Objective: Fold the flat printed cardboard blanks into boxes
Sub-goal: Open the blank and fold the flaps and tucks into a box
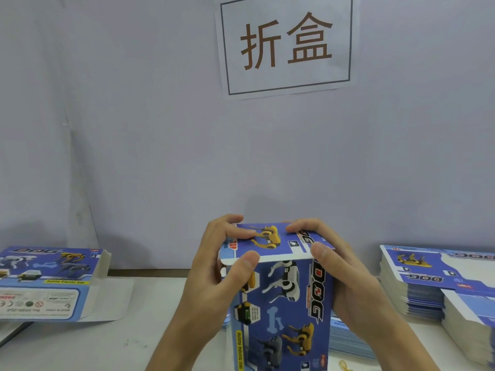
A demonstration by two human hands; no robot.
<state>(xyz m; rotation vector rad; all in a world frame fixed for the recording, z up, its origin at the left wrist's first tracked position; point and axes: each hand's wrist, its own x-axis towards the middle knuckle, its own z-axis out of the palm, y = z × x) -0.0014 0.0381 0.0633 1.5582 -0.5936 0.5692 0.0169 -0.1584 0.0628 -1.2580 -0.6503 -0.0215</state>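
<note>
the upright blue printed cardboard box (278, 298) stands mid-table, top flap being pressed shut — left hand (214, 266) and right hand (334, 269) both clamp its upper edges. one folded box (51, 282) lies left; thick stacks of flat blue blanks (428, 279) wait right — most work remains.

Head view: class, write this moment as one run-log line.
step: closing top flap | box: upright | left hand, right hand: pressing flap | flat blanks: stacked right
</note>
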